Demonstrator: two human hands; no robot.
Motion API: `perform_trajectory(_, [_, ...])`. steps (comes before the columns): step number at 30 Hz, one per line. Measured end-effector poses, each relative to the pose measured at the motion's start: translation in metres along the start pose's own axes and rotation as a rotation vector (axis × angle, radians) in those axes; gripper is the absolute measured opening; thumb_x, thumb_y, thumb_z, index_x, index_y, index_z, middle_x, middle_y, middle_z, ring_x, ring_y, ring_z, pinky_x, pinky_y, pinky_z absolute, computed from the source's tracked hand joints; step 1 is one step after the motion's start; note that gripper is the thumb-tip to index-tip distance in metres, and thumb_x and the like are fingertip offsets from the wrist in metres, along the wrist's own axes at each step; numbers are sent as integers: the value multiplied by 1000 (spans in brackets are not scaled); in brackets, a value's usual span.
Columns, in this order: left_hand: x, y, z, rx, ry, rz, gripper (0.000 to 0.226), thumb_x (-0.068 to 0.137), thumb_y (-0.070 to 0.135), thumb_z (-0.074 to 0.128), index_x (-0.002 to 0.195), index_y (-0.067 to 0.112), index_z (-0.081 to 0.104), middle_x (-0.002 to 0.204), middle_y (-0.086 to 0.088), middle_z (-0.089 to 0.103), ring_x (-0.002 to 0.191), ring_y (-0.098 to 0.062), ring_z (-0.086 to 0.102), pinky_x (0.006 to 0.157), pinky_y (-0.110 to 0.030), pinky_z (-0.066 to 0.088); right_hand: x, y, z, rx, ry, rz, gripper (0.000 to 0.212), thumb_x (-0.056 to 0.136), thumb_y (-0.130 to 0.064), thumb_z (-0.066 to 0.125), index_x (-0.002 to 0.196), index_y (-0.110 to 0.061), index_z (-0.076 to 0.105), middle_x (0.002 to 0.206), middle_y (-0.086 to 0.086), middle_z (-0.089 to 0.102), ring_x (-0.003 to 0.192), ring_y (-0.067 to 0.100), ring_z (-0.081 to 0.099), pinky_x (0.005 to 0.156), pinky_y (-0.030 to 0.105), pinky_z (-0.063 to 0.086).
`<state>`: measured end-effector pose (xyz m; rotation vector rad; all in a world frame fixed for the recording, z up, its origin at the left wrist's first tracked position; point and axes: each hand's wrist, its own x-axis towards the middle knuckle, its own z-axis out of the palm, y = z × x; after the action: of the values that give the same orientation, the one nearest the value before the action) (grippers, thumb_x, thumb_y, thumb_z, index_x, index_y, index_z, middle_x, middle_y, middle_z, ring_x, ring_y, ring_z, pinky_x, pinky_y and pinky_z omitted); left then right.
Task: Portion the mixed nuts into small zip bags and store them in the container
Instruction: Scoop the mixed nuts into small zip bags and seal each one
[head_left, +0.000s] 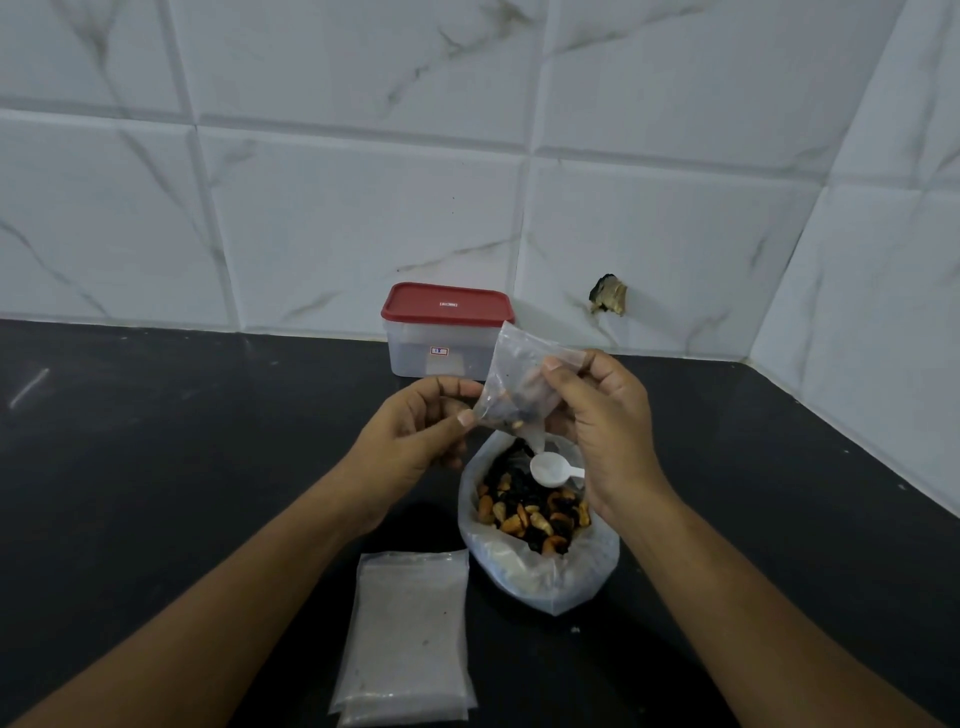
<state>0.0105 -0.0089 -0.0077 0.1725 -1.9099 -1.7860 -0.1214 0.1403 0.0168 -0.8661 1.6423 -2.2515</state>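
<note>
A small clear zip bag (511, 382) with some mixed nuts in its lower end hangs tilted above the counter. My left hand (415, 431) pinches its lower left corner. My right hand (602, 415) pinches its upper right side. Below them stands a large open plastic bag of mixed nuts (535, 514) with a white plastic spoon (550, 469) lying on the nuts. A clear container with a red lid (447, 332), lid on, stands behind against the tiled wall. A stack of empty small zip bags (410, 634) lies flat at the front.
The black counter (182, 441) runs left and right to white marble-look wall tiles. The wall turns a corner at the right. A chipped hole (608, 296) shows in a tile right of the container.
</note>
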Motion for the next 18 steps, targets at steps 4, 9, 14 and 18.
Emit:
perform_trajectory(4, [-3,4,4,-2,74,61,25,99,18,61,121,10,68,98,-8,74,85,-14,68,78,-32,57,-4,-1,1,-46,-112,-28,9,100,-12,69,95,-15,75,90,8,76,83,22,72,74,38,60])
perform_trajectory(9, [-2,12,3,-97,118,105,23,90,19,67,107,4,72,97,-9,77,87,-17,73,79,-28,61,-11,2,6,-115,-270,-45,12,98,-10,70,109,-7,74,96,9,79,86,19,76,70,25,58])
perform_trajectory(14, [-2,13,2,-135,139,99,13,88,15,69,97,7,73,93,-10,76,84,-17,72,77,-30,62,-10,-1,7,-56,-249,-6,9,97,-8,71,106,-7,73,94,8,79,82,16,75,66,23,58])
perform_trajectory(18, [-1,12,1,-161,158,82,13,85,16,71,95,8,73,93,-10,77,84,-18,73,77,-31,63,-9,-2,6,-21,-230,26,6,96,-8,71,102,-9,71,91,7,77,80,16,74,65,28,59])
